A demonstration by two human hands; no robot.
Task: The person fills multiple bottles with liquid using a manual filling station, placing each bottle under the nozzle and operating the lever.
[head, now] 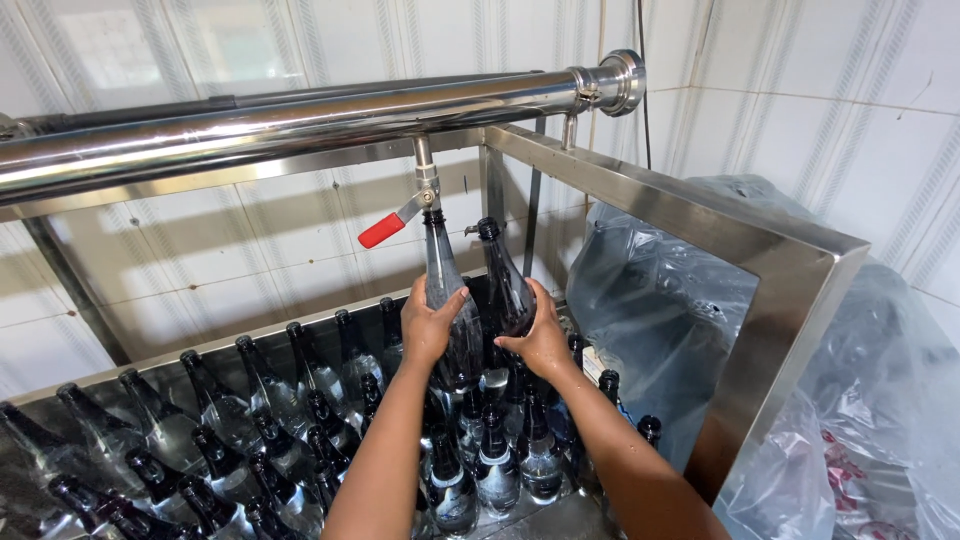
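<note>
The person's left hand [432,325] is wrapped around the shoulder of a tall dark glass bottle [447,300], fingers closed on the glass, holding it upright with its mouth pushed up under the small steel tap with the red lever handle [383,229] that hangs from the long polished steel pipe [300,115] overhead. At about three o'clock from that hand, the right hand [540,340] is clamped on a second dark glass bottle with a black cap [505,285], which leans a little toward the first, the two nearly touching at the body. Both bottles are lifted clear above the crowd of other dark bottles [250,410] that stand and lean in the shiny steel trough [560,515] below, spreading away toward eight o'clock (many look part full of clear liquid, though the reflections make that hard to be sure of). At three o'clock, beyond the square steel frame [790,270], sit big clear plastic bags [880,400] against the white tiled wall [850,100]. To my eye these bottles would be heavy for their size once filled, rigid, breakable, and slick wherever they are wet, so the wide shoulder just below the neck, where both hands sit now, looks the surest place to grasp, since the narrow neck alone would give little purchase
</note>
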